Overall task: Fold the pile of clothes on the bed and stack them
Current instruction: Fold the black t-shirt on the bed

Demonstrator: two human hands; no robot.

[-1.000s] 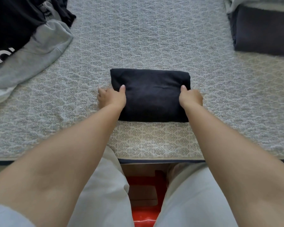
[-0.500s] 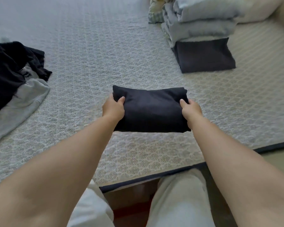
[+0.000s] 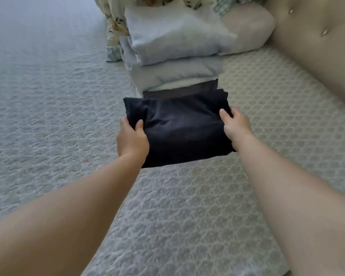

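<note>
Fingers of both hands are curled round the ends of a folded dark garment (image 3: 179, 128), each thumb lying on its top face and the other fingers hidden beneath. Nearest the camera, two bare forearms reach forward over the bed (image 3: 187, 216), whose quilted cover carries a raised pattern. The left hand (image 3: 132, 142) grips the garment's left end near its close corner, thumb pointing up onto the cloth. The right hand (image 3: 236, 124) grips the right end a little farther along, thumb tip pressed on the upper surface and fingertips wrapped over the edge.

Between the hands the garment forms a thick dark rectangle, held roughly level. Its near edge hangs free of the cover, and the cloth dips slightly in the middle.

Just past the garment's far edge lies a stack of folded clothes (image 3: 175, 62). A dark folded piece (image 3: 187, 90) sits at the bottom, partly covered from view by the held garment, so whether the two touch cannot be told. Above it rest several pale blue-grey folded pieces, the upper ones bulkier and overhanging.

Behind the stack, a cloth with a leafy print (image 3: 114, 30) is bunched up at the left. A pale pillow (image 3: 249, 28) lies to the right of the stack. Along the right side runs a beige padded headboard (image 3: 317, 48) with buttons.
</note>
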